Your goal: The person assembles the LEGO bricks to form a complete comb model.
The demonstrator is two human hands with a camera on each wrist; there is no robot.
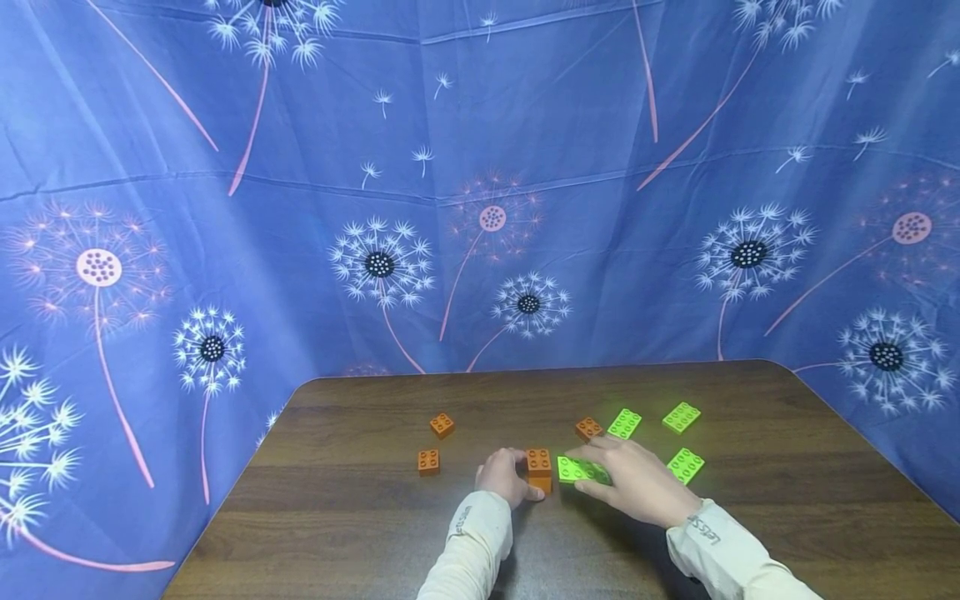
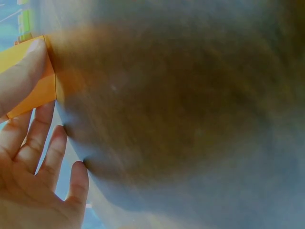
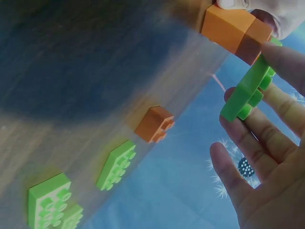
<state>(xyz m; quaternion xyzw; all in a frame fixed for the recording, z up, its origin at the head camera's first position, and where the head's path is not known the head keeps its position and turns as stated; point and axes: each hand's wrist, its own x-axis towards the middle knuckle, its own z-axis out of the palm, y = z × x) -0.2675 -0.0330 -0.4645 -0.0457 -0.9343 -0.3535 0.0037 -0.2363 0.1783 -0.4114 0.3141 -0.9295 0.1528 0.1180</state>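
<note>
My left hand (image 1: 502,477) grips a stack of orange toy bricks (image 1: 538,467), which stands upright near the table's middle. In the left wrist view, the thumb lies on the near face of the orange stack (image 2: 44,86) and other fingers are behind it. My right hand (image 1: 641,479) pinches a flat green toy brick (image 1: 572,469) just right of the stack. The right wrist view shows this green brick (image 3: 245,90) between thumb and fingers, tilted, its studs facing the palm. Its end appears close to the orange stack (image 3: 228,26); whether they touch, I cannot tell.
Two loose orange bricks (image 1: 442,426) (image 1: 428,462) lie left of the stack. Beyond my right hand sit another orange brick (image 1: 588,428) and a green brick (image 1: 624,423). Two more green bricks (image 1: 682,417) (image 1: 686,466) lie farther right. A blue dandelion-print cloth (image 1: 600,208) hangs behind the wooden table (image 1: 337,517).
</note>
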